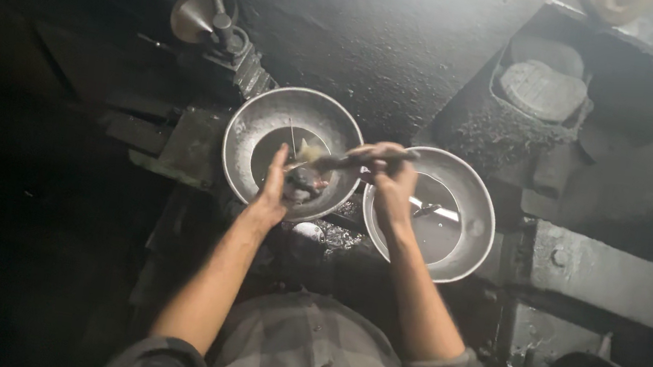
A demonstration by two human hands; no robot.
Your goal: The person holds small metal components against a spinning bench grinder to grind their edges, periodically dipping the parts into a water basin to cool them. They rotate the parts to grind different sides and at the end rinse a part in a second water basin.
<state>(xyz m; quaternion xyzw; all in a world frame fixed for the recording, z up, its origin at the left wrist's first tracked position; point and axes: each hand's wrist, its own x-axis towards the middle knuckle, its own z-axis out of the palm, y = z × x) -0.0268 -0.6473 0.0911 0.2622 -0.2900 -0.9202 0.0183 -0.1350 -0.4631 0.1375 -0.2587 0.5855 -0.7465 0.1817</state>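
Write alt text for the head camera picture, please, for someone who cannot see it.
Seen from above in a dim, grimy workshop, a person's right hand holds a dark stick-like tool over two shiny metal bowls. The left hand rests against the left bowl; the right bowl sits beside it among dark machine parts.

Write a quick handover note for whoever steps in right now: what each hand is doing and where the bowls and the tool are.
Left hand: open, fingers up, against the near inside of the left round metal bowl, by some small dark bits in it.
Right hand: closed on a thin dark stick-like tool, tip reaching over the left bowl.
Right round metal bowl: beside it, touching or nearly so; its inside looks mostly bare.
Both sit on a dark, grimy machine bed.
Done or left: cannot tell.
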